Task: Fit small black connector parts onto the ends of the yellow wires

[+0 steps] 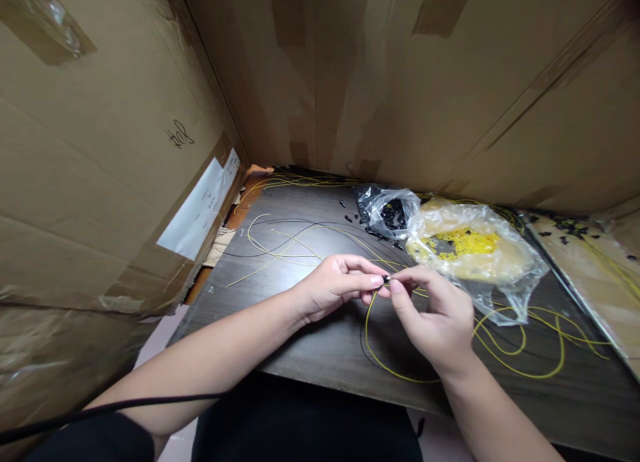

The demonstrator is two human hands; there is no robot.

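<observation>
My left hand [334, 285] and my right hand [434, 312] meet fingertip to fingertip above a dark wooden table [310, 345]. Both are closed in a pinch on a small black connector piece [386, 279] at the end of a thin yellow wire [395, 369], which loops down under my right hand. More yellow and black wires [285, 242] lie spread on the table behind my left hand.
A clear bag of small black parts [390, 212] and a clear bag of yellow parts [470, 245] lie behind my hands. Loose black parts sit near them. Cardboard walls [100, 182] enclose the table. A cardboard sheet [595, 269] with black bits lies at right.
</observation>
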